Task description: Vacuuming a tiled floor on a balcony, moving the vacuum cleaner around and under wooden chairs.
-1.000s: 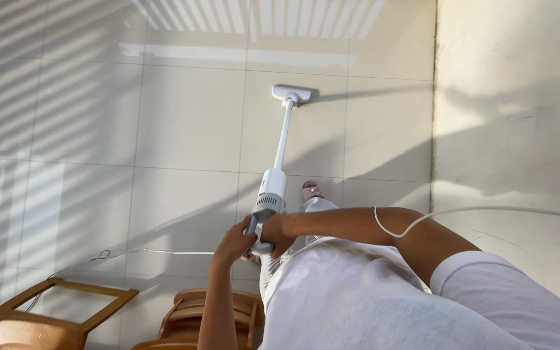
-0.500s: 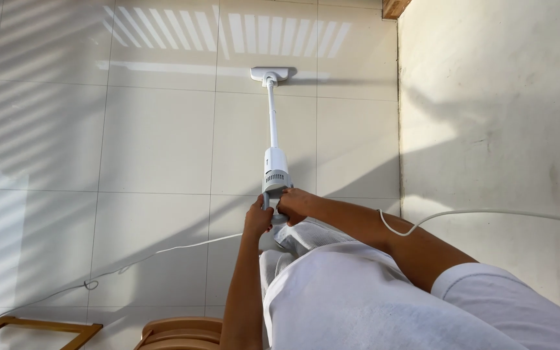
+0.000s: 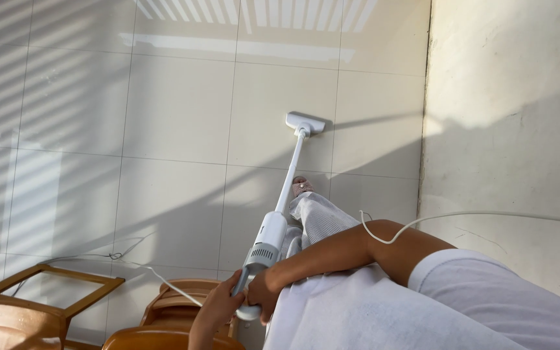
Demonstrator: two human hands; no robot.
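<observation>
Change since half a second earlier: the stick vacuum cleaner [image 3: 273,227] has been drawn back toward the person, its floor head [image 3: 305,122] now lower in view and nearer the feet; both hands have dropped toward the bottom edge; the wooden furniture at lower left shows more fully.

Item 1. Stick vacuum cleaner, white with grey motor body. Tilted, wand running up and to the right from the handle to the floor head, which rests flat on the pale tiled floor [image 3: 176,110] just left of the wall [image 3: 507,97].

Item 2. Left hand [image 3: 218,304]. Fingers wrapped round the vacuum's grey handle, from the left side.

Item 3. Right hand [image 3: 264,295]. Closed on the same handle, just beside the left hand; forearm reaches in from the right, elbow bent.

Item 4. White power cord [image 3: 461,214]. Loops over the right arm near the elbow and runs off to the right edge. A second thin stretch of cord [image 3: 163,282] lies across the floor and chair at lower left.

Item 5. Wooden chair [image 3: 176,311], rounded, orange-brown, at bottom centre below the hands. Wooden frame [image 3: 53,288], open and square, at lower left.

Item 6. Foot in a sandal [image 3: 301,186], just beside the wand. White ribbed trouser leg [image 3: 319,217] below it; white shirt [image 3: 390,311] fills the lower right.

Item 7. Striped sunlight across the tiles, top and left.
</observation>
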